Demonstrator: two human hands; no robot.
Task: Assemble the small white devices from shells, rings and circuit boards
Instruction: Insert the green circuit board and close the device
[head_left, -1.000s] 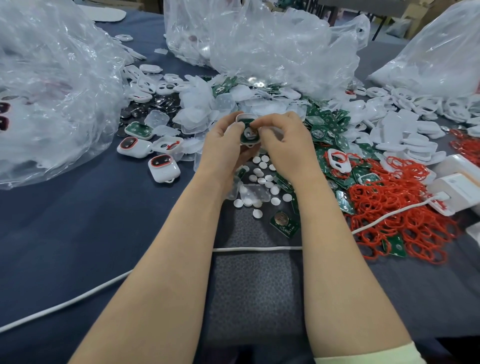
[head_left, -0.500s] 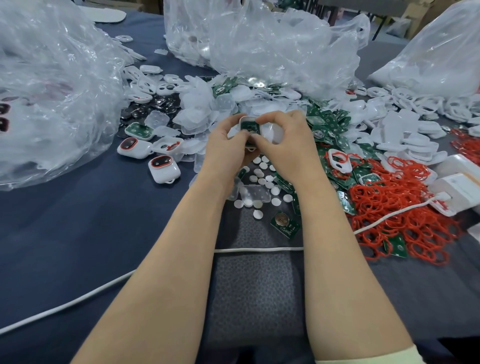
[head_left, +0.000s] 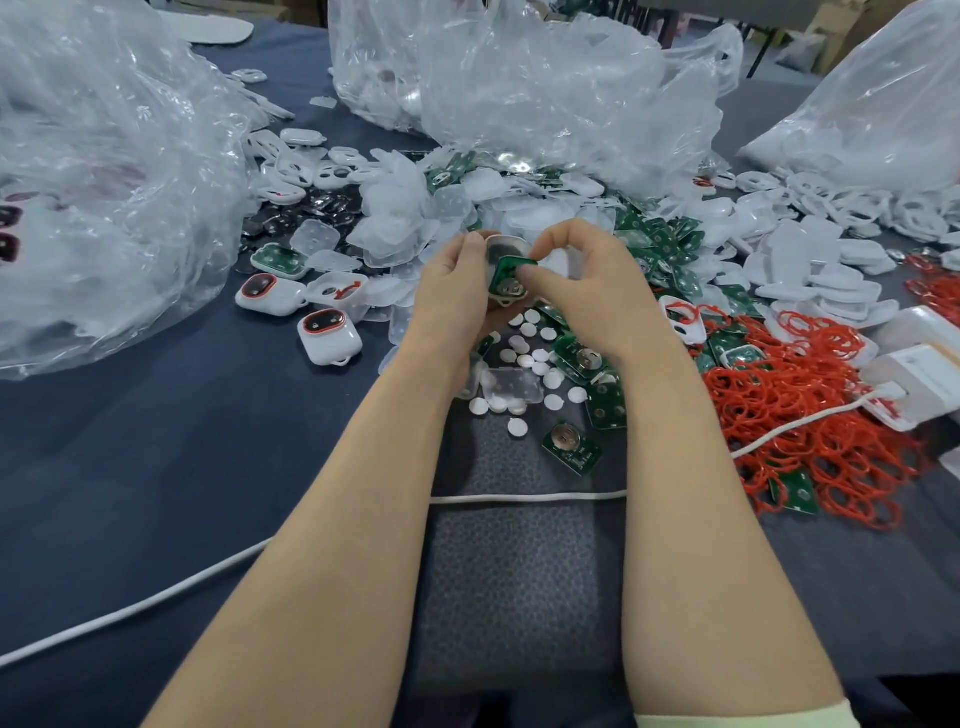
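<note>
Head camera, looking down over your two bare forearms at a table covered in dark blue cloth (head_left: 156, 441). Your hands meet just above the middle of the picture. Your left hand (head_left: 457, 291) curls round a white shell (head_left: 500, 245), cupping it from the left with its open side towards you. Your right hand (head_left: 587, 291) pinches a green circuit board (head_left: 511, 269) between thumb and forefinger. The board sits tilted against the shell's opening, its lower edge with a round metal part poking out below your fingertips. Whether it is seated in the shell cannot be told.

Just below your hands lie small white discs (head_left: 524, 358) and a loose circuit board (head_left: 571, 447). To the right spreads a heap of red rings (head_left: 810, 415). To the left stand two finished devices (head_left: 330, 335) with red-rimmed windows. A white cable (head_left: 519, 497) runs under both forearms. Crumpled clear plastic bags (head_left: 104, 182) fill the far side.
</note>
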